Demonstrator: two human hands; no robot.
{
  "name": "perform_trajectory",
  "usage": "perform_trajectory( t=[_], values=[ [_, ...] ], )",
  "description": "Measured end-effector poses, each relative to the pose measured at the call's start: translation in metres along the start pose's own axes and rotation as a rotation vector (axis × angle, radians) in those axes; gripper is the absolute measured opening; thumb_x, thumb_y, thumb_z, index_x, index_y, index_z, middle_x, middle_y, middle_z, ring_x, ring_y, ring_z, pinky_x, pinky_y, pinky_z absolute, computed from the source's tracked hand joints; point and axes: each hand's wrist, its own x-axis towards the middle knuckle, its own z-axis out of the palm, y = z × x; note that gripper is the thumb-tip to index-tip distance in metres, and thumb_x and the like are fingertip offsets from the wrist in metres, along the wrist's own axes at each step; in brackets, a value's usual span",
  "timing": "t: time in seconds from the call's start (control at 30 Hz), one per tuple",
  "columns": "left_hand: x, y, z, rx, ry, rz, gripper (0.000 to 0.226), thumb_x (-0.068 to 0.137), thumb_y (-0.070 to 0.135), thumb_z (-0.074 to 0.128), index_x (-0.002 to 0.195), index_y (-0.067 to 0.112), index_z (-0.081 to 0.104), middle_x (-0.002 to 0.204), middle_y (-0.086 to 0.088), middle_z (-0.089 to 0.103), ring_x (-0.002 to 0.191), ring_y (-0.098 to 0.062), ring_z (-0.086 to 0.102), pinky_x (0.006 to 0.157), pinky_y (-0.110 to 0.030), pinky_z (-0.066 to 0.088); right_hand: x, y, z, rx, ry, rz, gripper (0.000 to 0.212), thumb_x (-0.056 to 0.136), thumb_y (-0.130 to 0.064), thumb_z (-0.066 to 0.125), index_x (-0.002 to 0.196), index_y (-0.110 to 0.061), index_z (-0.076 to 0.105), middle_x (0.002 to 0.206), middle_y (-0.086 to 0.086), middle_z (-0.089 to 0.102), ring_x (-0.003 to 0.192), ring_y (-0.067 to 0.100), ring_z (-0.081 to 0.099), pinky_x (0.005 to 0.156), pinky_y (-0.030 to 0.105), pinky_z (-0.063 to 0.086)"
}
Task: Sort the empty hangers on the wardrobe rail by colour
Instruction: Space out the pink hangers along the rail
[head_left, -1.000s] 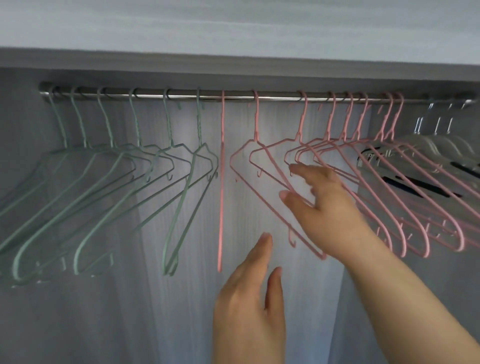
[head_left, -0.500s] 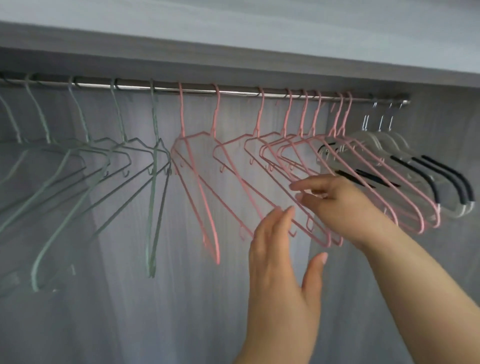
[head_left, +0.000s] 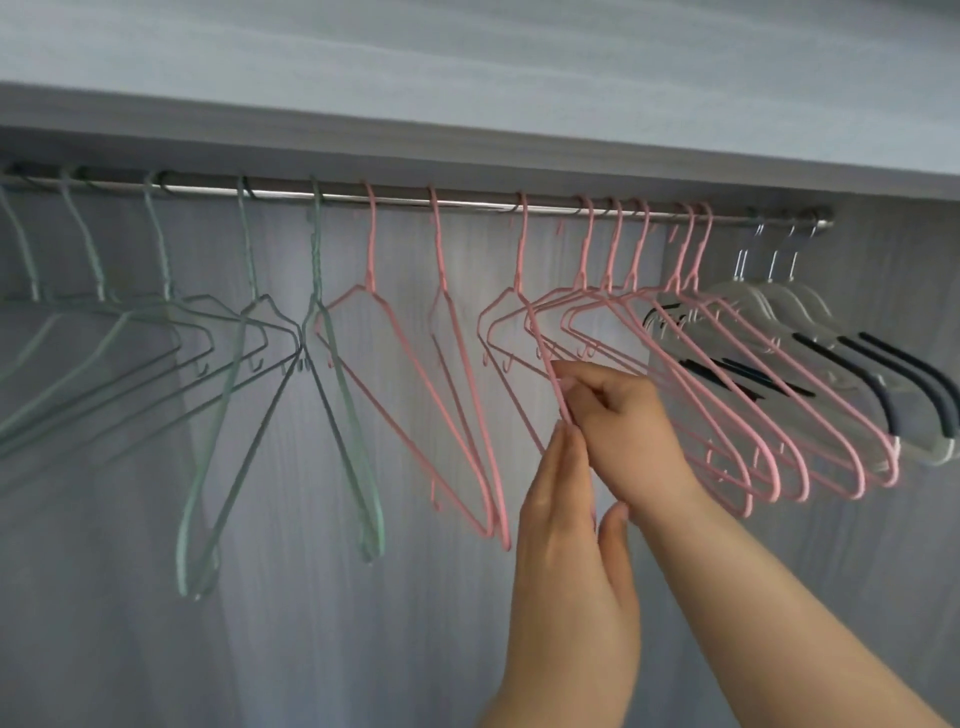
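1. The right hand (head_left: 618, 415) has its fingertips pinched on the slanting arm of one pink hanger (head_left: 524, 312), the third pink one along the rail (head_left: 467, 200). The left hand (head_left: 566, 545) stands just below it, fingers straight and together, tips touching the same wire, holding nothing. A sideways tug here could lift the hook off the rail rather than slide it, and the hanger would drop.

2. Just right of the hands, the pink hangers (head_left: 727, 395) hang bunched, their arms crossing and the small notch hooks close together. Dragging the held one through them may snag a neighbour and pull two or three along at once.

3. Beyond that bunch, far right of the hands, the clear hangers (head_left: 810, 312) with dark grips overlap the last pink ones. A push that way could wedge pink wire among them and blur the colour boundary.

4. Left of the hands, two pink hangers (head_left: 467, 389) hang at skewed angles, and the nearest green hangers (head_left: 291, 364) beyond them cross at the shoulders. I'd judge a knock from a swinging hanger could tangle green with pink there.

5. The sorting looks nearly done: green, pink, clear, left to right. The chief risk is undoing it through haste.
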Motion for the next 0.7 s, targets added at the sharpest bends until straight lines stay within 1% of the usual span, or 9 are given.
perform_trajectory(
  t=[0.07, 0.13, 0.2, 0.27, 0.37, 0.5, 0.57, 0.63, 0.7],
  values=[
    [0.001, -0.002, -0.002, -0.022, -0.017, -0.027, 0.063, 0.085, 0.054, 0.027, 0.140, 0.024, 0.023, 0.144, 0.013, 0.033, 0.130, 0.007, 0.022, 0.104, -0.004, 0.018, 0.001, -0.003, 0.005, 0.032, 0.003, 0.046, 0.035, 0.094, -0.021, 0.042, 0.063, -0.011, 0.054, 0.056, -0.001, 0.049, 0.048, 0.008, 0.042, 0.053, 0.023, 0.037],
    [0.000, -0.005, -0.005, -0.023, -0.039, -0.057, 0.061, 0.082, 0.044, 0.028, 0.140, 0.029, 0.020, 0.143, 0.014, 0.038, 0.128, 0.008, 0.030, 0.105, -0.010, 0.026, 0.003, -0.005, 0.008, 0.031, -0.001, 0.089, 0.034, 0.094, -0.025, 0.042, 0.071, -0.006, 0.058, 0.057, -0.004, 0.050, 0.050, 0.004, 0.045, 0.057, 0.024, 0.039],
    [-0.001, -0.006, -0.006, -0.020, -0.032, -0.073, 0.061, 0.080, 0.040, 0.028, 0.139, 0.031, 0.014, 0.139, 0.015, 0.044, 0.126, 0.009, 0.033, 0.103, -0.008, 0.028, 0.005, -0.005, 0.011, 0.055, -0.012, 0.091, 0.026, 0.093, -0.018, 0.043, 0.083, -0.003, 0.062, 0.064, 0.000, 0.054, 0.058, 0.008, 0.049, 0.060, 0.026, 0.039],
    [-0.002, -0.006, -0.007, -0.013, -0.033, -0.095, 0.061, 0.082, 0.033, 0.037, 0.138, 0.032, 0.011, 0.137, 0.018, 0.046, 0.124, 0.013, 0.031, 0.100, -0.003, 0.027, 0.005, -0.005, 0.014, 0.068, -0.014, 0.090, 0.022, 0.092, -0.013, 0.044, 0.094, -0.004, 0.064, 0.072, 0.005, 0.056, 0.064, 0.013, 0.049, 0.057, 0.021, 0.039],
    [-0.004, -0.009, -0.007, -0.012, -0.025, -0.098, 0.065, 0.079, 0.027, 0.042, 0.138, 0.036, 0.013, 0.136, 0.021, 0.044, 0.123, 0.017, 0.030, 0.092, 0.005, 0.027, 0.007, -0.003, 0.017, 0.065, -0.029, 0.074, 0.028, 0.092, -0.014, 0.045, 0.115, -0.012, 0.062, 0.075, -0.006, 0.057, 0.064, 0.001, 0.051, 0.057, 0.007, 0.040],
    [-0.003, -0.013, -0.008, -0.030, -0.003, -0.098, 0.061, 0.080, 0.032, 0.043, 0.137, 0.038, 0.024, 0.135, 0.019, 0.047, 0.120, 0.017, 0.032, 0.087, 0.009, 0.025, 0.007, -0.003, 0.020, 0.076, -0.046, 0.089, 0.032, 0.093, -0.016, 0.045, 0.123, -0.013, 0.056, 0.081, -0.008, 0.060, 0.059, -0.005, 0.055, 0.053, 0.003, 0.041],
    [-0.006, -0.013, -0.009, -0.035, 0.002, -0.107, 0.059, 0.080, 0.035, 0.041, 0.133, 0.048, 0.018, 0.138, 0.020, 0.043, 0.123, 0.015, 0.032, 0.091, 0.008, 0.023, 0.007, -0.004, 0.020, 0.013, -0.067, 0.070, 0.036, 0.094, -0.021, 0.044, 0.128, -0.013, 0.051, 0.095, -0.002, 0.060, 0.067, -0.001, 0.055, 0.061, 0.011, 0.041],
    [-0.011, -0.011, -0.010, 0.000, 0.039, -0.040, 0.054, 0.084, 0.051, 0.036, 0.132, 0.055, 0.012, 0.143, 0.026, 0.033, 0.126, 0.010, 0.032, 0.096, 0.005, 0.021, 0.004, -0.004, 0.013, -0.191, -0.047, -0.041, 0.040, 0.094, -0.028, 0.043, 0.131, -0.015, 0.046, 0.111, 0.003, 0.059, 0.085, 0.008, 0.058, 0.074, 0.016, 0.040],
    [-0.018, -0.008, -0.009, 0.066, 0.099, 0.093, 0.049, 0.088, 0.052, 0.032, 0.136, 0.042, 0.025, 0.146, 0.021, 0.025, 0.130, 0.005, 0.030, 0.101, -0.001, 0.022, 0.001, -0.007, -0.008, -0.391, 0.086, -0.215, 0.040, 0.091, -0.028, 0.049, 0.130, -0.017, 0.048, 0.116, 0.004, 0.051, 0.095, 0.015, 0.054, 0.084, 0.019, 0.038]
  ],
)
